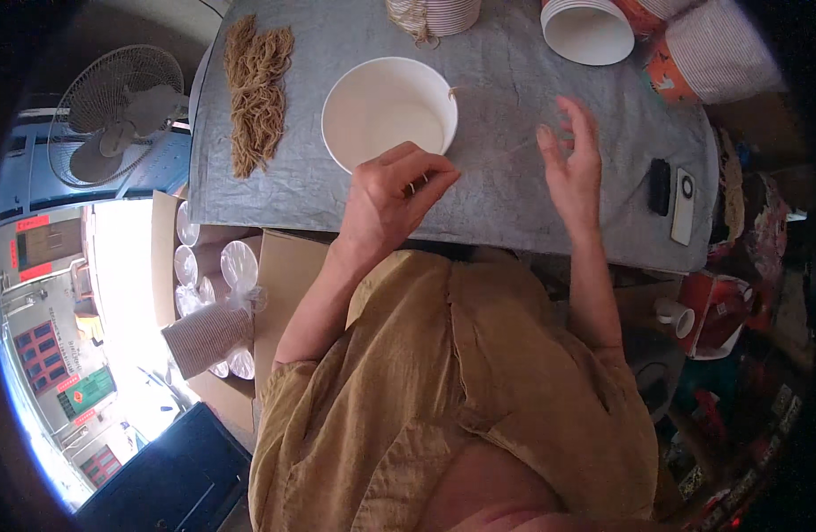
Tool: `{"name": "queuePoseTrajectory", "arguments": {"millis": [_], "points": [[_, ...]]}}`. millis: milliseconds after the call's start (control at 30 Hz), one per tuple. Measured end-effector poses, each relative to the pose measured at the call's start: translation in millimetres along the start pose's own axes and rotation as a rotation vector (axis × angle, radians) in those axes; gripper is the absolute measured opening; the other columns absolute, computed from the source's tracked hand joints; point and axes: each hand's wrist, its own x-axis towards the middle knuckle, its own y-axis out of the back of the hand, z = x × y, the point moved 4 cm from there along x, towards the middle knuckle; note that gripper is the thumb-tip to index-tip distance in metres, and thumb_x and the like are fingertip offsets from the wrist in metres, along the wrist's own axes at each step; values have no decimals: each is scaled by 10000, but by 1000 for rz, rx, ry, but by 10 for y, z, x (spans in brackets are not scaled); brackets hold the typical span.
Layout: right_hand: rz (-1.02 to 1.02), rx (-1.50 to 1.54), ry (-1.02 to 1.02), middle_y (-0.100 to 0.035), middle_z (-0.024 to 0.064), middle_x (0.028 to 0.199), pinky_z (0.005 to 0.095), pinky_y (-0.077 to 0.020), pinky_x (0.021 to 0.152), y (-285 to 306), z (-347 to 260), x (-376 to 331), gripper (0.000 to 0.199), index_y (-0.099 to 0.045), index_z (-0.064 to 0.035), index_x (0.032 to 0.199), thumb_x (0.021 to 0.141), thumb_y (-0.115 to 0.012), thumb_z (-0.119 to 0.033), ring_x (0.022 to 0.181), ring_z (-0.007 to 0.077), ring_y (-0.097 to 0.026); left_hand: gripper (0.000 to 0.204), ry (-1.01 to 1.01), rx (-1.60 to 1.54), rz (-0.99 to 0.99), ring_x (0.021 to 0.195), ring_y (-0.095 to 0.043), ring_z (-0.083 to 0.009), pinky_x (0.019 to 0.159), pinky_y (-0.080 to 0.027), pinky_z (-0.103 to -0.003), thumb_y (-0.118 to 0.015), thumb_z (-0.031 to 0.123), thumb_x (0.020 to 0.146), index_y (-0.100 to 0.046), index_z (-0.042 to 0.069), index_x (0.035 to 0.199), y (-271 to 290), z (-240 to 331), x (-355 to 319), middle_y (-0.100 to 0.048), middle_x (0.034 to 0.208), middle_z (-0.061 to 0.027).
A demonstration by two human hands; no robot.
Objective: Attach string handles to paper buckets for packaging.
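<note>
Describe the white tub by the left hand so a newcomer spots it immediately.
Start with the grey-covered table across the top of the view. Right of its shaggy brown twine bundle, partly hidden by the left hand, is a round white tub. Unlike the ribbed stacks at the far right, it stands apart, mouth up, a small brown tuft at its right rim.
</note>
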Motion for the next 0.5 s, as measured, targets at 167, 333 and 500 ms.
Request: {"name": "queuePoseTrajectory", "arguments": {"millis": [167,333,500], "points": [[-489,617,-155,-636,82,1194,258,-492,803,-170,-471,-122,314,-562,-15,1292,1018,-522,-164,909,139,-602,99,-110,0,-16,662,-634,-236,592,-495,-344,-774,83,807,-715,42,875,-65,91,91,-629,779,-80],[-777,839,-391,-614,5,848,246,-463,677,-279,-362,-270,231,-627,0,1116,1018,-558,-198,738,83,-549,87,-128,7,-8,671,-636,-238,594,-492,-354,-778,86,802,-720,46,853,-51,96,164,-624,778,-79],[-687,756,-440,-601,-29,779,219,-432,615,-252,-322,-286,158,-663,-11,993,975,-631,-164,684,52,-523,110,12,-77,-39,650,-636,-185,571,-487,-319,-797,95,786,-719,33,832,-35,31,145,-621,770,-60]]}}
